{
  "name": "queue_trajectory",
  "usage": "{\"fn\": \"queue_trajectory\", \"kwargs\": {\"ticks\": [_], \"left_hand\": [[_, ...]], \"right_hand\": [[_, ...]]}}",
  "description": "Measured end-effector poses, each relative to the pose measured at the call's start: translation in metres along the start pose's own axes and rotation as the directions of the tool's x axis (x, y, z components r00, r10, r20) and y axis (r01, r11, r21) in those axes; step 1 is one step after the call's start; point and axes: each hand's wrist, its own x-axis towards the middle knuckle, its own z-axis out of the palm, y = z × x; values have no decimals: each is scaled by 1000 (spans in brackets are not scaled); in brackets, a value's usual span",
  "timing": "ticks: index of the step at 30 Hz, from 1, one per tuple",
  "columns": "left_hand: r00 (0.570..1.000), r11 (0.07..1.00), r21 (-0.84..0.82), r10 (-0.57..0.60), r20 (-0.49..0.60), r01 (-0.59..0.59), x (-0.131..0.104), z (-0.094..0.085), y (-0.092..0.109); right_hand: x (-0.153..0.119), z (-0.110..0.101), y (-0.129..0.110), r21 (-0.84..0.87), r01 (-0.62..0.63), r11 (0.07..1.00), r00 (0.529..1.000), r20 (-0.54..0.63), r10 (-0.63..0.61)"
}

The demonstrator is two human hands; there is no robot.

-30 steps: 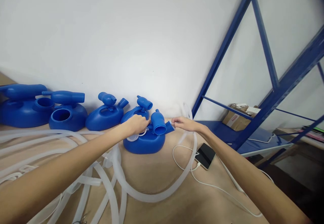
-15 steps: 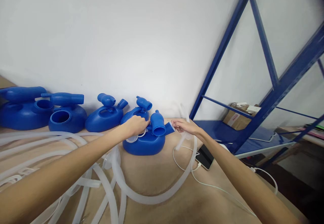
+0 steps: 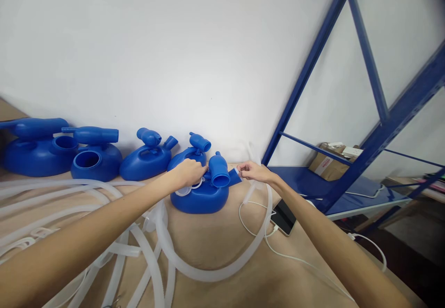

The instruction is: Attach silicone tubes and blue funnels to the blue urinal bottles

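Note:
A blue plastic urinal bottle (image 3: 200,202) sits on the brown tabletop, its angled spout (image 3: 233,177) pointing right. A blue funnel-shaped piece (image 3: 219,171) rests on top, its wide mouth facing me. My left hand (image 3: 191,172) is closed over the bottle's handle end; its fingertips are partly hidden. Just under that hand hangs a translucent white cap with a ring strap (image 3: 186,190). At the spout's pale rim, my right hand (image 3: 255,172) has thumb and fingers pinched together. Whatever lies between them is too small to make out.
More blue bottles (image 3: 144,163) stand along the wall to the left. Translucent hoses (image 3: 212,275) coil over the table's left and front. A phone (image 3: 284,217) on a white cable lies under my right forearm. A blue metal rack (image 3: 302,90) with a cardboard box (image 3: 325,165) stands right.
The whole view has shifted slightly, so things sit a little further right. My right fingers have drawn closer together at the spout. My left hand stays on the bottle.

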Motion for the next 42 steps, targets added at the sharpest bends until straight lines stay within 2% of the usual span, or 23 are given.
{"fn": "queue_trajectory", "kwargs": {"ticks": [8,16,18,21,23,28,35,42], "left_hand": [[1000,1000,5,13,13,-13,0,-2,0],[999,999,6,40,29,-40,-4,-9,0],[999,999,3,40,30,-40,-3,-9,0],[999,999,-3,42,26,-42,-2,-8,1],[999,999,-5,42,23,-42,-2,-7,0],[999,999,-16,38,16,-38,-2,-6,1],[1000,999,-37,28,13,-27,-2,-7,1],[1000,999,-40,10,25,-9,-1,-7,1]], "right_hand": [[1,0,-8,-93,11,996,1000,11,-11],[3,-13,-25,-390,-44,920,994,-106,2],[4,-15,-29,-501,-20,865,998,-67,-16],[5,-18,-31,-621,70,781,997,51,-49],[6,-21,-30,-640,91,763,996,78,-53],[8,-23,-29,-594,30,804,995,91,30],[7,-21,-32,-622,80,779,992,127,0],[11,-10,-41,-706,15,708,994,85,63]]}}
